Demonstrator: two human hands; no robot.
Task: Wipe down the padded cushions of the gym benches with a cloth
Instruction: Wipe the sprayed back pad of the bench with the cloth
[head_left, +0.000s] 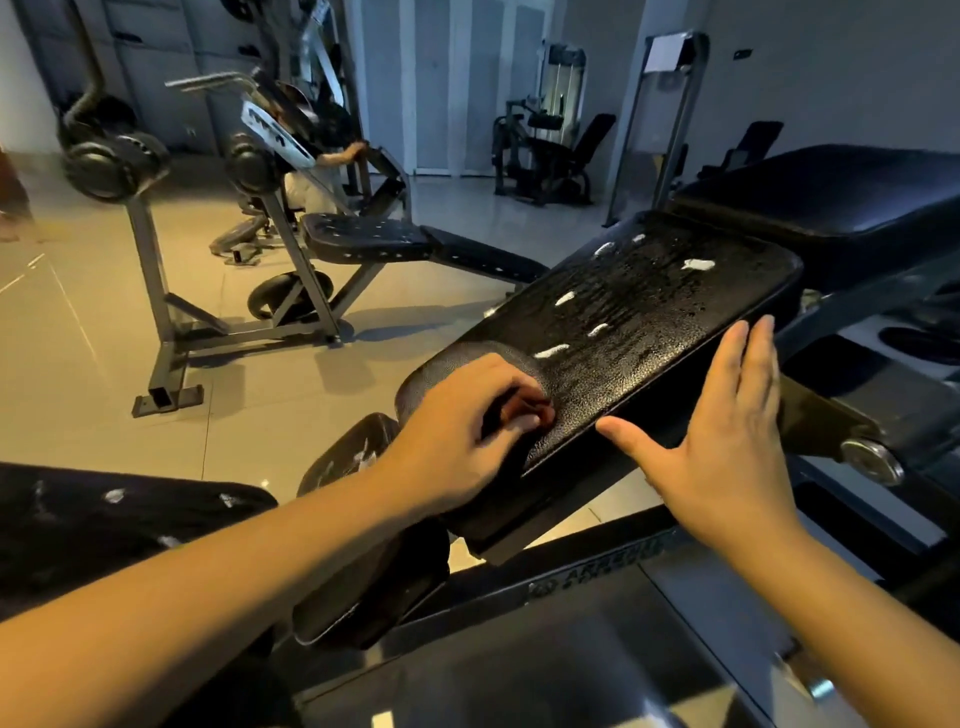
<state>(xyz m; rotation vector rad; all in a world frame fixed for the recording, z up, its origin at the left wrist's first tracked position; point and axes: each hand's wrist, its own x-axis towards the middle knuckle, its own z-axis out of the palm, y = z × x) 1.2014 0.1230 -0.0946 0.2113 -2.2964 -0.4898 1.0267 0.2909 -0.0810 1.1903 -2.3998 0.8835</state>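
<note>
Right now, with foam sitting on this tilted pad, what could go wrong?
The pad slopes and looks wet; its foam blobs could run off onto the tiled floor, a slip hazard.
The left hand grips the dark cloth at the near end; far blobs may be missed.
The right hand, flat on the pad's edge, could slide.

Your cushion (649, 322) is a black, pebbled pad, tilted so it rises away from you. Droplets and white foam streaks (551, 352) cover most of its top, while the near end looks dull and streak-free. What seems to be a dark cloth (496, 415) is bunched there under your left hand (457, 436), too hidden to make out clearly.
</note>
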